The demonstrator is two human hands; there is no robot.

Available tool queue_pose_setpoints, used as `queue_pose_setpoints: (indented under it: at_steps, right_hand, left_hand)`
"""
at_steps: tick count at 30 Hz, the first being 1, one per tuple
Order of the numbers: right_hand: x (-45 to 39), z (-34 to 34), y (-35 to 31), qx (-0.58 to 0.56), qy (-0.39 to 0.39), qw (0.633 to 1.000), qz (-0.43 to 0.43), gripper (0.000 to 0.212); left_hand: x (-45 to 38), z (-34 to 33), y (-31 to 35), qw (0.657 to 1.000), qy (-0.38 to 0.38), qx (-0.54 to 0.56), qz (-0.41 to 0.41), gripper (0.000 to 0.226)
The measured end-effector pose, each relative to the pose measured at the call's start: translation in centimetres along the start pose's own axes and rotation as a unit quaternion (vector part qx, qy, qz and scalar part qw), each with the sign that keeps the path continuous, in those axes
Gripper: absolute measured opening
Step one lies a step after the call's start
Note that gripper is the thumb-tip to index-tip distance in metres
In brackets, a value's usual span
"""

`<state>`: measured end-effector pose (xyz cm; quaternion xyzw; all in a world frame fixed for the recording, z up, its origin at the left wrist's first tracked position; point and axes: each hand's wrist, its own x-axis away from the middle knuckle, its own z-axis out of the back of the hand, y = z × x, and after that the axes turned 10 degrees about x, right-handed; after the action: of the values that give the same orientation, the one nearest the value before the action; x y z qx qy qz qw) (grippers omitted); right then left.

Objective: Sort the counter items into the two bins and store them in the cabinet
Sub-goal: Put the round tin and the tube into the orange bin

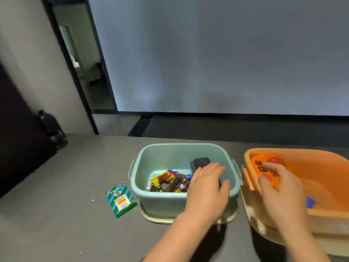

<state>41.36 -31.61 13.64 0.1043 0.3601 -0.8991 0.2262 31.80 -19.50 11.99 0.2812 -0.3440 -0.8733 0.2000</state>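
Observation:
A pale blue bin (pixel 162 154) stands on the grey counter (pixel 66 214), holding keys, key fobs and a yellow packet (pixel 168 181). My left hand (pixel 205 186) reaches into it, closed around a black box-shaped object (pixel 200 163) whose top sticks out above my fingers. An orange bin (pixel 321 214) stands to the right. My right hand (pixel 279 188) holds an orange snack packet (pixel 264 167) inside it. A small blue item (pixel 310 201) lies on the orange bin's floor. A green, blue and white striped box (pixel 120 199) lies flat on the counter, left of the blue bin.
A dark object (pixel 51 127) sits at the counter's far left beside a black panel. Beyond the counter's back edge are a dark floor, a grey wall and a doorway at the upper left.

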Motion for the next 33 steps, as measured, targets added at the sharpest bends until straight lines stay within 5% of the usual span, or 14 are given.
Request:
queue_pose_setpoints:
  at_steps: [5, 13, 17, 20, 23, 27, 33]
  right_hand:
    - [4.2, -4.0, -9.8, -0.072, -0.049, 0.987, 0.135, 0.028]
    - [11.9, -14.0, -20.4, -0.158, -0.091, 0.956, 0.23, 0.026]
    - [14.9, -21.4, -21.5, -0.055, -0.232, 0.937, 0.255, 0.033]
    - [16.6, -26.2, -20.3, 0.097, -0.293, 0.933, 0.183, 0.067]
    - [17.5, -28.2, -20.0, 0.163, -0.249, 0.946, 0.128, 0.076]
    - [17.3, -28.1, -20.3, 0.165, -0.215, 0.955, 0.122, 0.063]
    - [15.2, -21.0, -22.8, -0.09, -0.163, 0.968, 0.167, 0.057]
  left_hand:
    - [3.2, 9.6, -4.8, 0.989, 0.119, -0.029, 0.078, 0.037]
    - [12.1, 21.0, -17.5, 0.961, 0.101, -0.076, 0.244, 0.033]
    - [15.6, 24.3, -23.3, 0.945, 0.114, -0.093, 0.291, 0.032]
    - [17.3, 24.9, -26.4, 0.945, 0.08, -0.115, 0.295, 0.036]
    - [18.1, 24.8, -28.7, 0.94, 0.047, -0.143, 0.306, 0.043]
    - [17.9, 23.0, -29.3, 0.94, 0.01, -0.157, 0.303, 0.056]
    - [15.5, 18.2, -27.0, 0.951, -0.039, -0.162, 0.26, 0.057]
